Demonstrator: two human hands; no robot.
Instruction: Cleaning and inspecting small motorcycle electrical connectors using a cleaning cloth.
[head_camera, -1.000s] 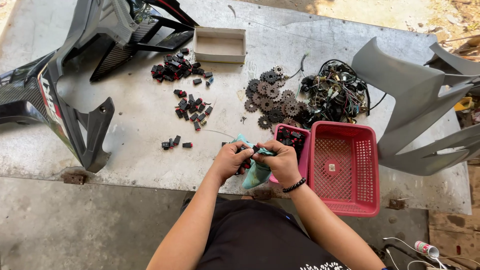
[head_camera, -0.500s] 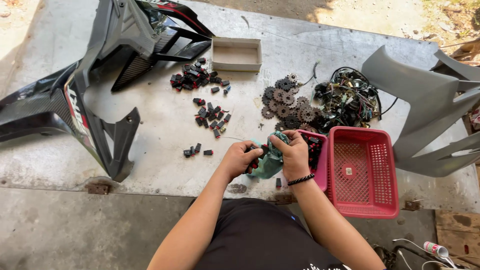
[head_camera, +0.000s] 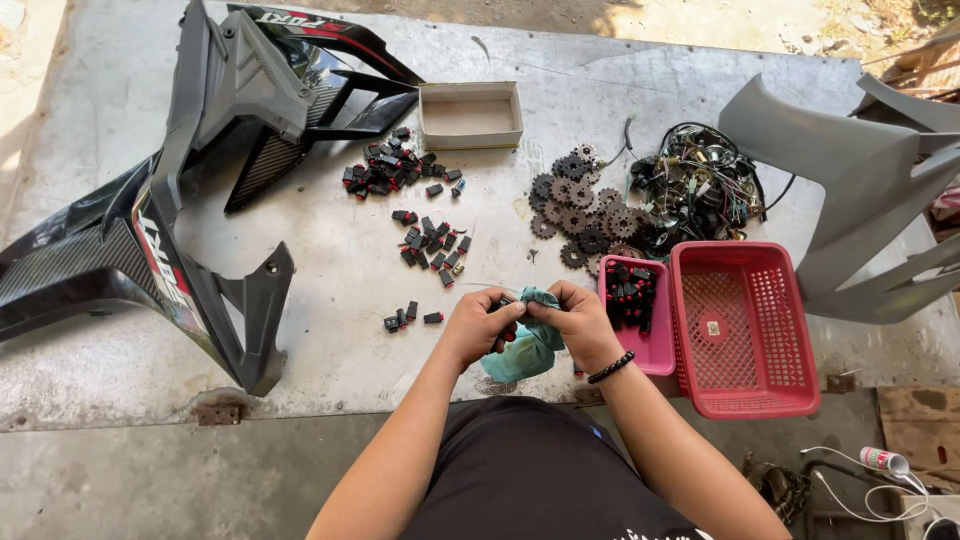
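I see a crumpled teal cloth (head_camera: 527, 345) bunched between my left hand (head_camera: 480, 325) and my right hand (head_camera: 578, 322), its upper edge pinched at the fingertips of both and the rest hanging loose below them, sagging toward my body. A small dark part (head_camera: 505, 303) peeks out at the left hand's fingertips, pressed against the cloth; too much of it is covered for me to tell its shape.
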